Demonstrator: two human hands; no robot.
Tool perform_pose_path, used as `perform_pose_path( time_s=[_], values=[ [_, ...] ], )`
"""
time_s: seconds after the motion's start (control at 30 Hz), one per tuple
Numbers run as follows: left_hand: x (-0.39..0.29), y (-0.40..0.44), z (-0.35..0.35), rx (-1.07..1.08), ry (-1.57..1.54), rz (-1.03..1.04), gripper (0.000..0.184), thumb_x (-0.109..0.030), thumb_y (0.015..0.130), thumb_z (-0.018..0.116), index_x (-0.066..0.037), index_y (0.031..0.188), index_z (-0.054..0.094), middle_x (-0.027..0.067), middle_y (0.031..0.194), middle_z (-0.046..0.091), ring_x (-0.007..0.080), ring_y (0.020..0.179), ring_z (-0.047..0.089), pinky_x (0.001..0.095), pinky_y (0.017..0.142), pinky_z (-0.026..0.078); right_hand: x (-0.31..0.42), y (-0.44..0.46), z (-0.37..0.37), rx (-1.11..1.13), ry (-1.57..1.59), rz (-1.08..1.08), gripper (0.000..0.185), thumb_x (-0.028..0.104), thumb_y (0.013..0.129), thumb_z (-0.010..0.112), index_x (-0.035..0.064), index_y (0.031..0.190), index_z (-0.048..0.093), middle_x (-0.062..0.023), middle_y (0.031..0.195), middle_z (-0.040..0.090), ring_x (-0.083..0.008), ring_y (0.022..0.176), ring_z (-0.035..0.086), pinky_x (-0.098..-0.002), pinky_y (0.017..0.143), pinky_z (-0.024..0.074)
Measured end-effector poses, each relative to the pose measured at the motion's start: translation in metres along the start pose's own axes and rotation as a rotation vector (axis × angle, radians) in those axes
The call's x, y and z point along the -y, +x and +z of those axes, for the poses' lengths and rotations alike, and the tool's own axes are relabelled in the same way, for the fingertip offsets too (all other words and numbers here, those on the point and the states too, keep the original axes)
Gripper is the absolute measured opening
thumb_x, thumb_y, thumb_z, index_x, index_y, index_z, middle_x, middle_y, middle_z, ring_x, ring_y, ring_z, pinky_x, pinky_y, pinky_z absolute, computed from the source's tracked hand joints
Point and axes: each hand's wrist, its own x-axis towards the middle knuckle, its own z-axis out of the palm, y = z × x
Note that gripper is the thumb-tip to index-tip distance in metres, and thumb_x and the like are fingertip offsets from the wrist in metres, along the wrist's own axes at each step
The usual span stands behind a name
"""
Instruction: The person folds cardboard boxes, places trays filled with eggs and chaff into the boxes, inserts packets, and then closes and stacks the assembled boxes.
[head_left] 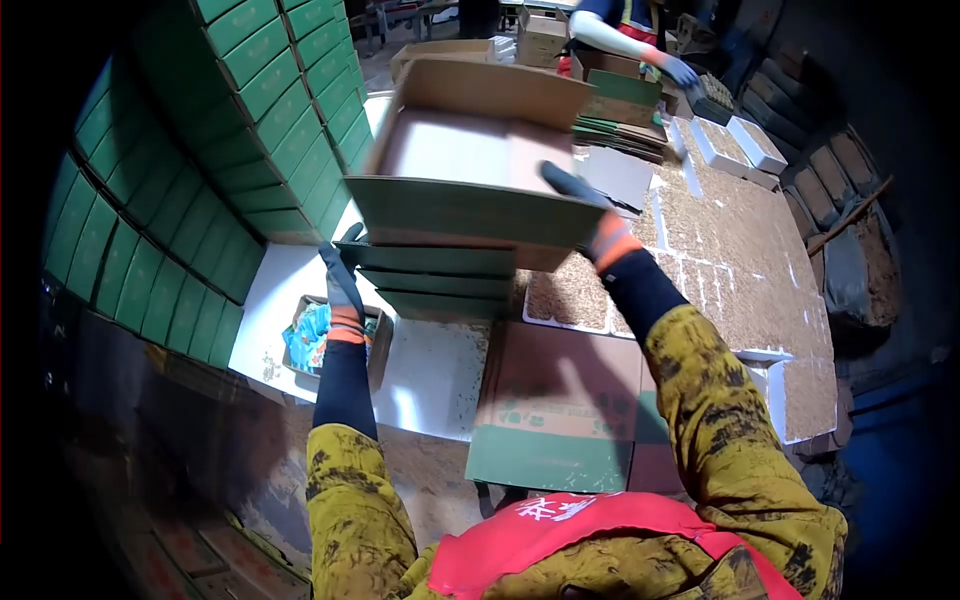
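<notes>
An open cardboard box with a green outer side and a pale inside is held up in front of me. My right hand, in a dark glove with an orange cuff, grips its right side, the thumb over the rim. Below and left of the box, my left hand, gloved alike, is at the left ends of several stacked green-sided box pieces; its fingers are partly hidden. Near my left wrist a small box holds blue crinkled packaging.
Tall stacks of green boxes stand at the left. Trays of small brown grains cover the table's right side. Flat cardboard lies nearest me. Across the table, a co-worker's gloved hand is near another box.
</notes>
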Motion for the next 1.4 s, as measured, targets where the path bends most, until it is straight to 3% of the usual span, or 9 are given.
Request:
perform_pose_path(
  time_s=[0.07,0.23,0.37,0.4,0.6,0.87,1.07,1.27,1.4],
  values=[
    [0.057,0.023,-0.021,-0.142,-0.167,0.013,0.07,-0.057,0.095,0.035,0.0,0.136,0.041,0.0108,0.129,0.054,0.0236,0.119,0.049,0.0302,0.107,0.029,0.007,0.038,0.067,-0.247,0.379,0.6,0.086,0.038,0.074,0.076,-0.0054,0.135,0.034,-0.0214,0.121,0.051,-0.0289,0.109,0.051,-0.035,0.093,0.0417],
    [0.032,-0.001,-0.005,-0.198,0.593,0.222,0.041,-0.026,0.099,0.038,0.005,0.123,0.051,0.0191,0.12,0.058,0.028,0.107,0.056,0.0328,0.092,0.042,-0.017,0.048,0.087,-0.14,0.819,0.61,0.069,0.035,0.081,0.07,-0.001,0.129,0.038,-0.0168,0.106,0.057,-0.0255,0.087,0.057,-0.0366,0.078,0.0478],
    [0.071,-0.014,-0.021,-0.131,0.8,0.504,0.041,-0.019,0.097,0.041,0.003,0.132,0.043,0.0224,0.12,0.056,0.0297,0.114,0.052,0.0321,0.097,0.039,0.024,-0.041,0.028,-0.212,0.846,0.768,0.065,0.046,0.088,0.057,0.0081,0.138,0.04,-0.0179,0.129,0.049,-0.0233,0.123,0.043,-0.0388,0.097,0.0403],
    [0.06,-0.048,-0.011,-0.148,1.216,0.618,0.041,-0.016,0.098,0.038,0.007,0.132,0.042,0.0217,0.134,0.046,0.0316,0.125,0.043,0.0332,0.105,0.031,0.024,-0.087,-0.001,-0.078,0.311,0.374,0.062,0.042,0.089,0.058,0.0056,0.136,0.042,-0.02,0.132,0.049,-0.0261,0.126,0.044,-0.0378,0.1,0.0383],
    [0.101,-0.24,0.05,0.387,1.36,0.566,0.054,-0.018,0.091,0.052,-0.006,0.141,0.033,0.0315,0.143,0.028,0.0484,0.131,0.028,0.0485,0.105,0.03,0.033,-0.334,-0.142,-0.461,-0.352,0.912,0.077,0.04,0.08,0.069,-0.0073,0.133,0.038,-0.0242,0.131,0.047,-0.0314,0.119,0.048,-0.036,0.098,0.0393],
    [0.012,-0.273,0.128,0.312,0.614,-0.275,0.065,-0.027,0.093,0.054,0.007,0.14,0.025,0.0248,0.142,0.035,0.0331,0.132,0.033,0.0362,0.109,0.024,0.081,-0.366,-0.15,-0.747,0.374,0.79,0.033,0.016,0.089,0.063,-0.0024,0.115,0.057,-0.0043,0.097,0.064,-0.0095,0.083,0.057,-0.0246,0.072,0.0485],
    [-0.159,-0.252,0.197,0.179,1.356,0.867,0.051,-0.024,0.089,0.058,0.002,0.131,0.045,0.0196,0.132,0.049,0.0372,0.121,0.043,0.0417,0.102,0.033,0.104,-0.332,-0.215,-0.511,0.677,0.403,0.031,0.012,0.09,0.06,-0.0008,0.119,0.055,-0.0032,0.107,0.062,-0.0097,0.096,0.056,-0.0243,0.086,0.0456],
    [-0.212,-0.251,0.195,0.877,1.054,0.034,0.031,-0.023,0.09,0.057,-0.003,0.112,0.064,0.0163,0.105,0.067,0.0272,0.097,0.063,0.0323,0.087,0.047,0.161,-0.314,-0.221,-0.734,-0.6,-0.013,0.058,0.017,0.079,0.07,0.0005,0.129,0.045,-0.015,0.132,0.045,-0.0339,0.123,0.041,-0.0419,0.104,0.0334],
    [-0.229,-0.224,0.205,1.178,0.896,-0.516,0.032,-0.019,0.088,0.064,0.001,0.113,0.063,0.0064,0.102,0.068,0.0116,0.092,0.06,0.0249,0.085,0.046,0.247,-0.246,-0.173,-0.011,-0.773,-0.126,0.067,0.054,0.084,0.054,0.0205,0.14,0.039,-0.0133,0.148,0.029,-0.0382,0.136,0.023,-0.0515,0.113,0.0084]
  ],
)
